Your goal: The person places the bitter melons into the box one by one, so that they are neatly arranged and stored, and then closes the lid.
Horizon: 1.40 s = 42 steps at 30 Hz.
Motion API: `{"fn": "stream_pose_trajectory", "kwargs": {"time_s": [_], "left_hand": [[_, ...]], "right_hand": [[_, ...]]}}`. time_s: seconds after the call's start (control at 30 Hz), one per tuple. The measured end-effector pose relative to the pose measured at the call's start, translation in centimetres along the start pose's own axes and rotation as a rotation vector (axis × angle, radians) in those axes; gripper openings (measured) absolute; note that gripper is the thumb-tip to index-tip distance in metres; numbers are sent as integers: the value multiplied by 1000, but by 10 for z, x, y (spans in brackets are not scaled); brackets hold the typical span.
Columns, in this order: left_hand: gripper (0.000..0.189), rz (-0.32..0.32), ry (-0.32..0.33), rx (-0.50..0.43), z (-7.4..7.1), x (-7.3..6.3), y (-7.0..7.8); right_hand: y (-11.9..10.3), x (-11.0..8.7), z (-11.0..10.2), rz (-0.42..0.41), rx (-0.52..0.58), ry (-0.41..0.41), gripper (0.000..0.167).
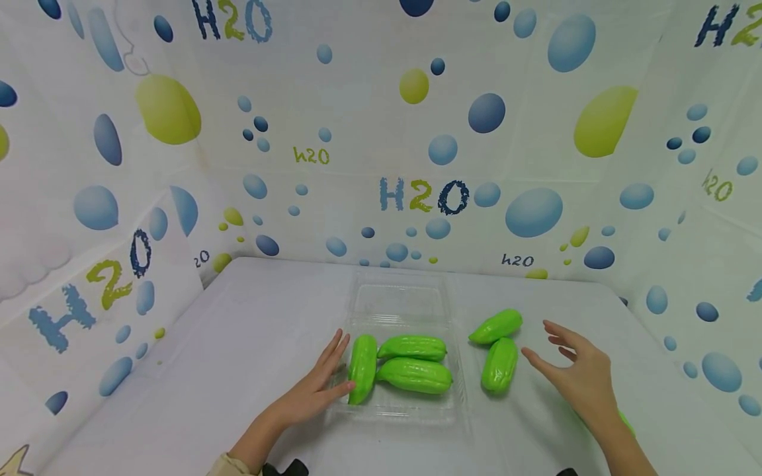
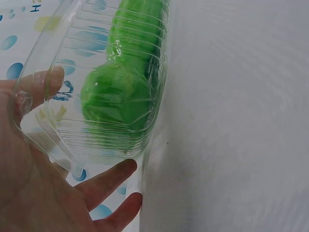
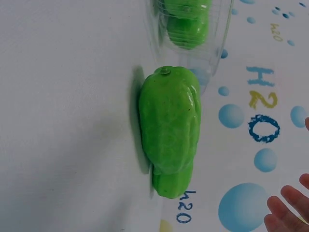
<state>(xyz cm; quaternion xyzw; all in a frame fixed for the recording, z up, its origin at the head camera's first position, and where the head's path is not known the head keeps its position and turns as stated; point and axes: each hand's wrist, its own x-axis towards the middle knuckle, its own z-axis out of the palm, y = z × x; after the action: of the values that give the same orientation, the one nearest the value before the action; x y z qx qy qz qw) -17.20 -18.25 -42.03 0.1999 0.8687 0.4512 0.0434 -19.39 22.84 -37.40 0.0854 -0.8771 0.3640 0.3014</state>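
Observation:
A clear plastic clamshell box (image 1: 417,411) stands on the table with its lid folded back. Inside are three glossy green bitter melons: one upright in the view along the left wall (image 1: 362,370), two lying crosswise (image 1: 415,375) beside it. My left hand (image 1: 318,390) rests at the box's left side, fingers spread and fairly straight, thumb over the rim; the left wrist view shows the box wall (image 2: 72,140) between thumb and fingers. To the right of the box lie two more bitter melons (image 1: 499,365), end against side. My right hand (image 1: 574,370) hovers just right of them, thumb and fingers apart, holding nothing.
Another green piece (image 1: 626,423) shows partly behind my right forearm. A white cloth covers the table (image 1: 238,344). A printed curtain (image 1: 357,119) with bubbles and lettering hangs behind and at both sides. The raised lid (image 1: 399,301) lies toward the back.

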Motion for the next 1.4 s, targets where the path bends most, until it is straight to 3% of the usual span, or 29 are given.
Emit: {"fn": "stream_pose_trajectory", "kwargs": {"time_s": [0.07, 0.2, 0.3, 0.47, 0.7, 0.9, 1.2, 1.4], "left_hand": [[78, 2, 3, 3, 1, 0, 0], [79, -7, 0, 10, 1, 0, 0], [79, -15, -6, 10, 1, 0, 0], [79, -18, -12, 8, 0, 1, -1], [79, -16, -12, 4, 0, 1, -3], [79, -6, -9, 5, 0, 1, -3], [79, -6, -5, 11, 1, 1, -3], [79, -7, -5, 14, 1, 1, -5]], "right_hand": [[21, -1, 4, -11, 32, 9, 59], [31, -4, 3, -15, 36, 38, 59], [13, -5, -6, 26, 17, 56, 57], [7, -7, -14, 75, -27, 45, 58], [17, -7, -18, 107, -23, 44, 59], [10, -7, -24, 150, -77, 30, 61], [54, -8, -22, 210, -157, 9, 70], [56, -10, -27, 245, -169, -12, 72]]}}
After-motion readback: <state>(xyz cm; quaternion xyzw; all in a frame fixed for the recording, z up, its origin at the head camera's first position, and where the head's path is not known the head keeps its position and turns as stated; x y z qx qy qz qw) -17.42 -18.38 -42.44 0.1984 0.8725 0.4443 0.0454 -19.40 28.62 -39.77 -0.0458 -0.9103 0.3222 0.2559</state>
